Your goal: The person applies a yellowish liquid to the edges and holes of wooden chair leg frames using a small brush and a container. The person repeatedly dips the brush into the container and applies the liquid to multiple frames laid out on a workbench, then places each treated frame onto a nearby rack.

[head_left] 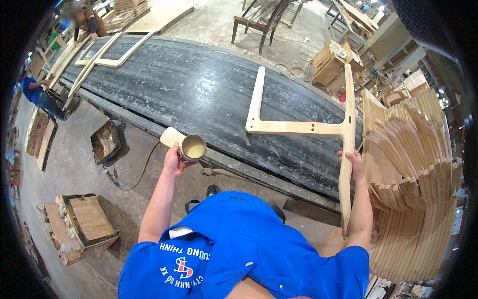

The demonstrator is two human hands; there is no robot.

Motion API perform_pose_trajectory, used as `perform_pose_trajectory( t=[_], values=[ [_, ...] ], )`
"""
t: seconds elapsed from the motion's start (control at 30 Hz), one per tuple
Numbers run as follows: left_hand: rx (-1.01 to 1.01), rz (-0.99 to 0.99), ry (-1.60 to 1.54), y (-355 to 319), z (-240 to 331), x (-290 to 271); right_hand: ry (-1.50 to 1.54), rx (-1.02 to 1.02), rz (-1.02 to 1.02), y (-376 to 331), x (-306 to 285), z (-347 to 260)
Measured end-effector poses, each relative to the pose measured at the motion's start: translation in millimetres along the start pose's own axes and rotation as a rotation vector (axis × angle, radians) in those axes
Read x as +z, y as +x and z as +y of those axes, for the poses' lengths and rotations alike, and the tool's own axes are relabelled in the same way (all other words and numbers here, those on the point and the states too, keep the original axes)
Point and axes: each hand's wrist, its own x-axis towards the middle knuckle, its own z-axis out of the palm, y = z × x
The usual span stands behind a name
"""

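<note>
My left hand point(175, 162) is closed round a dark cup point(193, 147) of pale yellow, creamy liquid, held over the table's near edge. A flat, round-ended pale wooden piece point(172, 136) sticks out beside the cup, above the same hand. On the right, my right hand point(354, 163) grips the long curved leg of a pale wooden chair side frame point(298, 128). A thin stick point(360, 145) pokes up by those fingers; its other end is hidden. The frame has an angled arm with several dark holes and lies partly over the black-topped table point(199, 89).
Tall stacks of curved wooden parts point(413, 199) stand close on my right. More pale frames point(107, 57) lie at the table's far left, near a person in brown point(94, 22) and one in blue point(32, 89). A black tray point(105, 142) and wooden box point(89, 219) are on the floor.
</note>
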Motion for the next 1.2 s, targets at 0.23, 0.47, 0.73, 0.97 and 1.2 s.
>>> perform_pose_trajectory(
  t=[0.23, 0.47, 0.73, 0.97, 1.2],
  values=[
    [-0.026, -0.063, 0.158, 8, -30, 104, -0.960, -0.147, 0.231, 16, -89, 48],
    [-0.072, -0.092, 0.141, 4, -71, 175, -0.503, -0.043, 0.200, 25, -65, -5],
    [0.012, -0.070, 0.199, 8, -93, 215, 0.019, -0.368, -0.268, 34, 110, 2],
    [0.078, -0.030, 0.204, 11, -80, 210, -0.229, -0.528, -0.254, 54, 189, 4],
    [0.028, -0.078, 0.104, 26, -47, 194, 0.356, -0.063, -0.142, 80, 210, 32]
  ],
)
